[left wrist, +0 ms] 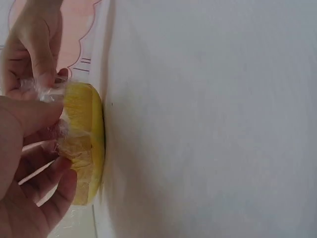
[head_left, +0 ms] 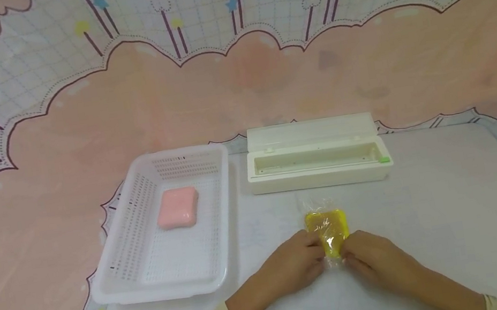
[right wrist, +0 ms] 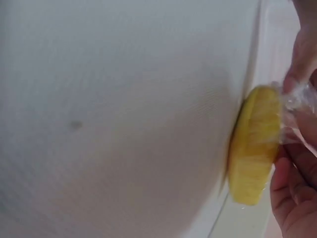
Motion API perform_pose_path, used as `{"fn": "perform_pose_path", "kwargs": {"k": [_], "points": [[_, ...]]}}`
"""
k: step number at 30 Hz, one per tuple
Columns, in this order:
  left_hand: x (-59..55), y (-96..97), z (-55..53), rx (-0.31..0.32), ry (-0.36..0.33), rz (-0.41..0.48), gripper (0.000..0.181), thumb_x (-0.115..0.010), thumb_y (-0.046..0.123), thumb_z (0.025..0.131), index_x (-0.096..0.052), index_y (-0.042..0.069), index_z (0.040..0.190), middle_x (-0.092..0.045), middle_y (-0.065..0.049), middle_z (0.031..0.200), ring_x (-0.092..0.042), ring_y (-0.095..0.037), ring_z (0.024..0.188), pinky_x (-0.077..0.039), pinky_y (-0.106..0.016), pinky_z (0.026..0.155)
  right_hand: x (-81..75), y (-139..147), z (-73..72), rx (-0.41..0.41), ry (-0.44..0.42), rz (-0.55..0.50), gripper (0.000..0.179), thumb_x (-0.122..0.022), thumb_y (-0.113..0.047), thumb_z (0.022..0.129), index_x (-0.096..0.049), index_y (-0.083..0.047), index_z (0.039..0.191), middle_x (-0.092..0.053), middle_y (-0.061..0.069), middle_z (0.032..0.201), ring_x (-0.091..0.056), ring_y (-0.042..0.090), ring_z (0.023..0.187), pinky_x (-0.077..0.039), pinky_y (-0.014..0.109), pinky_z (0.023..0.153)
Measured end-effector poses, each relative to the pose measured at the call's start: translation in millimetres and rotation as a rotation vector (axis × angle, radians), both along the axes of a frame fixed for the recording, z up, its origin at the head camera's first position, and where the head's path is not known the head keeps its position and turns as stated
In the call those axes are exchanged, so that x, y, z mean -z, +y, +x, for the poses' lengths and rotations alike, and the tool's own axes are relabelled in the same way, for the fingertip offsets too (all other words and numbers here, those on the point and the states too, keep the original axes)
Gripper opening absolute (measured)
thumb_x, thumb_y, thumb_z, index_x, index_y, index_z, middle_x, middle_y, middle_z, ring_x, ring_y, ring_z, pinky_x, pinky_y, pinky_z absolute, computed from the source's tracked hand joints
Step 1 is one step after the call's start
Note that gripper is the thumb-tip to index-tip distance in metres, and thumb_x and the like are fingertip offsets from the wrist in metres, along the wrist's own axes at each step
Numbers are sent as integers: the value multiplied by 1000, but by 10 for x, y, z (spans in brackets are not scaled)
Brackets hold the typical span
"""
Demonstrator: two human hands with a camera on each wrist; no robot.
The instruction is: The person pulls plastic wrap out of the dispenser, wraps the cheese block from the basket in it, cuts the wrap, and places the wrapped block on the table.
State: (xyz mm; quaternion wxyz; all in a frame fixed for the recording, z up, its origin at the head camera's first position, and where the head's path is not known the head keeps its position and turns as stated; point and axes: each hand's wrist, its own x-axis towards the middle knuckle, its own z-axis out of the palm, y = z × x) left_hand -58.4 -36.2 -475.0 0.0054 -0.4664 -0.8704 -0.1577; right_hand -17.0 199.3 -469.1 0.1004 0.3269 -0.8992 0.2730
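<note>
A small yellow rounded-square block lies on the white-covered table with clear plastic film over it. In the head view my left hand is at its left near corner and my right hand at its right near corner. My left hand pinches gathered film between thumb and fingers in the left wrist view. In the right wrist view, my right hand pinches bunched film beside the block's upper face. Loose film sticks out beyond the block's far edge.
To the left stands a white perforated basket holding a pink rounded block. Behind the hands is a long cream box with its lid raised and a green piece at its right end. A patterned cloth hangs behind.
</note>
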Motion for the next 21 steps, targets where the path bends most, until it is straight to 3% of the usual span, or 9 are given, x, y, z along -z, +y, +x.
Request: {"fn": "perform_pose_path", "kwargs": {"k": [3, 6, 8, 10, 13, 16, 19, 21], "points": [[27, 7, -36, -88, -202, 125, 5, -74, 22, 93, -76, 18, 95, -71, 10, 95, -60, -1, 86, -47, -11, 75, 1, -4, -46, 87, -141, -76, 24, -83, -7, 81, -66, -22, 90, -67, -16, 83, -54, -7, 70, -49, 17, 59], [20, 37, -66, -199, -362, 224, 5, -75, 20, 92, -72, 16, 93, -72, 9, 85, -59, 5, 75, -45, -9, 67, 10, -19, -106, 162, -216, -126, 24, -84, -8, 80, -67, -22, 87, -67, -17, 77, -51, -9, 66, -48, 17, 56], [1, 62, -80, -256, -409, 249, 9, -76, 18, 90, -68, 16, 93, -71, 9, 80, -57, 7, 70, -45, -9, 63, 22, -27, -145, 177, -215, -158, 25, -86, -6, 78, -68, -21, 88, -68, -16, 80, -54, -8, 68, -50, 18, 58], [-11, 82, -93, -280, -400, 249, 13, -77, 16, 89, -65, 16, 94, -69, 10, 77, -56, 7, 68, -45, -9, 62, 40, -36, -178, 174, -180, -182, 27, -86, -2, 77, -69, -21, 86, -68, -14, 83, -56, -6, 71, -52, 18, 60], [-37, 100, -97, -260, -282, 193, 12, -78, 19, 89, -66, 20, 88, -64, 13, 71, -51, 5, 63, -39, -10, 58, 56, -43, -201, 144, -94, -186, 28, -87, 3, 73, -73, -19, 83, -67, -11, 86, -58, -3, 74, -52, 15, 63], [-76, 105, -81, -207, -79, 77, 8, -77, 25, 91, -72, 23, 84, -64, 14, 75, -55, 3, 64, -41, -12, 57, 59, -27, -209, 109, 23, -69, 21, -88, 0, 72, -79, -16, 83, -67, -9, 92, -60, 3, 83, -53, 16, 70], [-142, 102, -32, -141, 152, -105, 6, -74, 24, 93, -79, 21, 91, -70, 9, 100, -63, -3, 78, -47, -16, 61, 37, 14, -203, 55, 121, 139, 24, -89, -15, 77, -82, -17, 99, -69, -5, 111, -63, 15, 105, -57, 28, 84], [-193, 85, 27, -90, 295, -235, 13, -69, 24, 96, -78, 19, 103, -65, 6, 118, -64, -7, 95, -50, -19, 65, 7, 50, -181, 11, 139, 282, 35, -85, -29, 82, -79, -20, 114, -66, -4, 128, -60, 23, 121, -57, 38, 86]]}}
